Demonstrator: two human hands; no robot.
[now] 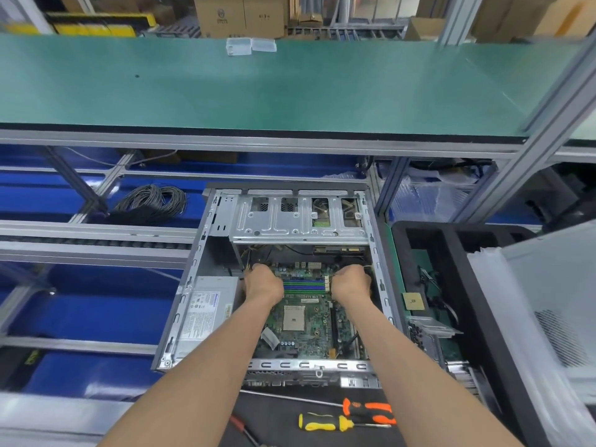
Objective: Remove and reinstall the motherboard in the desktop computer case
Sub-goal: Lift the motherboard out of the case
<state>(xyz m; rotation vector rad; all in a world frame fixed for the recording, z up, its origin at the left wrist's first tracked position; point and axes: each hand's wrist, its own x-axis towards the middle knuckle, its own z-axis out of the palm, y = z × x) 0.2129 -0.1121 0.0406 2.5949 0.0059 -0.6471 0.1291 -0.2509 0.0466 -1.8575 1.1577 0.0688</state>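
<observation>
Head view looks down into an open grey sheet-metal desktop computer case [193, 279] lying on its side, with both bare forearms reaching in. Inside it lies the green motherboard [306, 321], flat on the case floor, showing its square pale processor socket [294, 317] and blue and green memory slots [303, 285]. Left hand [263, 283] sits at the board's far left corner, fingers curled down over the edge; whether they actually grip the board or the yellow and black wires [250, 256] beside it cannot be told. Right hand [351, 282] is at the far right corner, fingers likewise curled under and hidden, so its hold cannot be told either. A silver power supply box with a white label [206, 314] fills the case's left side, and a perforated silver drive cage [300, 217] spans the far end. Near the case's front edge lie an orange-and-black screwdriver [367, 409] and a yellow-and-black screwdriver [325, 422], just beside each other
</observation>
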